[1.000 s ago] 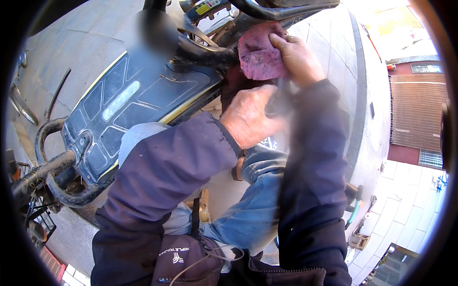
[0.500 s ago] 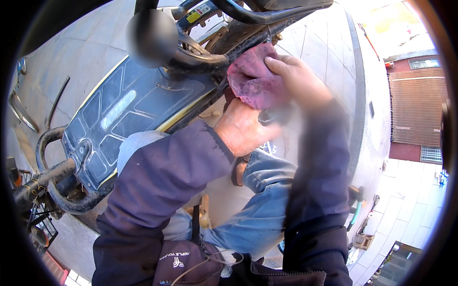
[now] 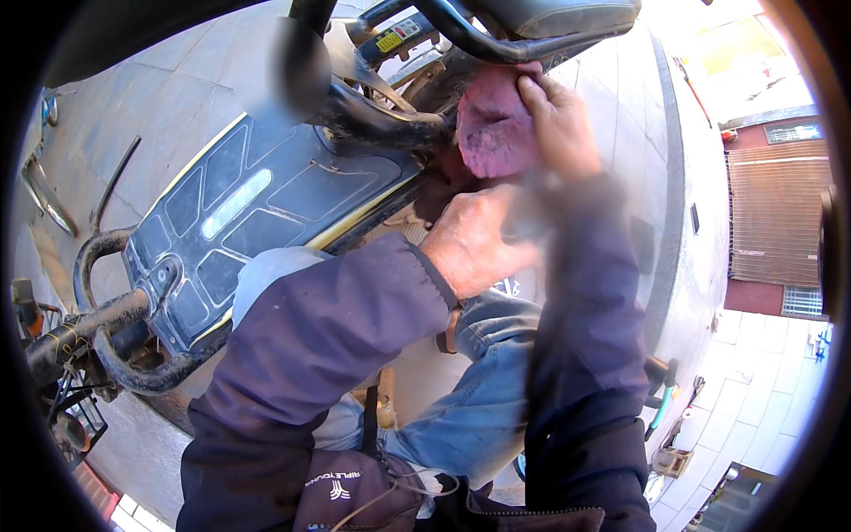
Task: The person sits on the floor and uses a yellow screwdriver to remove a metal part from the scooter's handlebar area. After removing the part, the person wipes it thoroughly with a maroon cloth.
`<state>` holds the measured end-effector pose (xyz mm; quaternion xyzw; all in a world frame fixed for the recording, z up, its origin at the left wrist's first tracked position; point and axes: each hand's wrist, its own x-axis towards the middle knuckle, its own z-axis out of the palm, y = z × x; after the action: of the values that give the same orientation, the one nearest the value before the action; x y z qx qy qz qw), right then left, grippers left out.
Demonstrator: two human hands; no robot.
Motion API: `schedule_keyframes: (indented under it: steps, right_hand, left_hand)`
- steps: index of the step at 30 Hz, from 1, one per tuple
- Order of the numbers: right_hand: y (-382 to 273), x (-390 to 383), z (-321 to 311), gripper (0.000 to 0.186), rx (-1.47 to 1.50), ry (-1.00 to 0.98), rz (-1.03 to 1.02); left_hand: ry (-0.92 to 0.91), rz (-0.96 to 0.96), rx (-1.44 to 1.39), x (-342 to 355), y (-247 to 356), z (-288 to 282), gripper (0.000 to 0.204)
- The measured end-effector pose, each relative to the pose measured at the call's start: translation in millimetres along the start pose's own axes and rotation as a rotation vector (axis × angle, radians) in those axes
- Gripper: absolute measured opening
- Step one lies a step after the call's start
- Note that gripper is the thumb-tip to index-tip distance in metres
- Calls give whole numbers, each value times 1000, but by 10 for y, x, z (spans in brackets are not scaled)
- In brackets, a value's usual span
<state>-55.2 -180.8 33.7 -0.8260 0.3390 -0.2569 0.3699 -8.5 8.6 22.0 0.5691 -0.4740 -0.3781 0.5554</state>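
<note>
A pinkish-purple cloth rag [image 3: 498, 124] with dark smudges is pinched at its upper right edge by my right hand [image 3: 563, 120], thumb on top. It hangs beside the black frame tube of a vehicle. Just below the rag is my left hand [image 3: 474, 241], its fingers curled. What it holds, if anything, is hidden, and a grey blur covers part of its fingertip side. A dark maroon patch shows behind its knuckles; I cannot tell whether it belongs to the rag. To the left lies the vehicle's dark ribbed footboard [image 3: 266, 191] with a yellow edge.
A black seat [image 3: 567, 16] overhangs at the top. Bent black guard bars [image 3: 133, 372] stick out at the lower left. My jeans-clad leg [image 3: 474, 372] is bent beneath my arms. A green-handled tool [image 3: 660, 410] lies at the right, near a brown shutter [image 3: 776, 208].
My right hand has moved up and slightly right with the rag, spreading it wider. My left hand has shifted slightly right and down, apart from the rag. The view has tilted a little.
</note>
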Motion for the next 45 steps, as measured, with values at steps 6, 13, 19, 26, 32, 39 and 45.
schedule_keyframes:
  steps: [6,13,19,26,32,39,45]
  right_hand:
    - [-308,-360,-217,32,-141,-256,46]
    - [-112,-481,-935,30,383,406,362]
    - [280,-418,-931,27,637,491,552]
    - [223,-127,-669,27,1021,308,421]
    - [364,48,-712,29,1253,120,342]
    - [311,-173,-588,27,1099,297,611]
    - [395,-287,-792,25,1071,328,600]
  left_hand:
    - [35,28,28,12,-95,-1,35]
    - [33,-57,28,16,-39,13,49]
    - [-58,-104,-57,38,-75,18,54]
    - [-108,-154,-227,15,-61,10,55]
    - [-172,-239,-912,-10,29,-92,50]
    - [-97,-128,-386,-5,-66,-153,51]
    - [59,-289,-227,257,-272,-87,50]
